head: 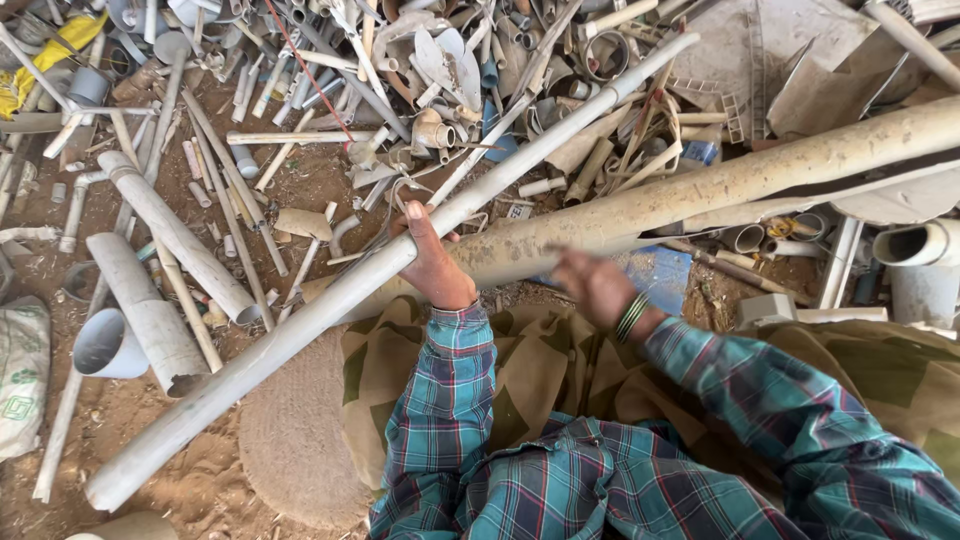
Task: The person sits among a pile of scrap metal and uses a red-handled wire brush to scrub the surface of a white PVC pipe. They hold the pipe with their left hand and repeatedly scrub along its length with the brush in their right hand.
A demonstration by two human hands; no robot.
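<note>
**Desk editor:** What does the head view show?

**Operator:** I see a person seated on bare dirt ground (130, 410) amid a scrapyard heap of cut plastic pipes and fittings (450, 70). The left hand (432, 262) is wrapped around a long, dusty grey-white plastic pipe (300, 320), which slants from the lower left up to the upper right, crossing over a thicker, mud-caked beige pipe (760, 170).

**Desk editor:** And the other hand?

**Operator:** The right hand (592, 285), with green bangles at the wrist, is blurred just beside the thick pipe; I cannot tell whether it is spread or curled, and it seems to hold nothing.

**Desk editor:** How would that long pipe handle?

**Operator:** I judge it stiff and fairly light for its length, hollow, with a dusty surface that could slip. The grip sits near the middle, which looks the sensible place: held at one end, it would likely swing and drag.

**Desk editor:** Anything else close by?

**Operator:** A round woven mat (295, 440) by the knee and a short wide grey pipe stub (110, 345) at left.
</note>
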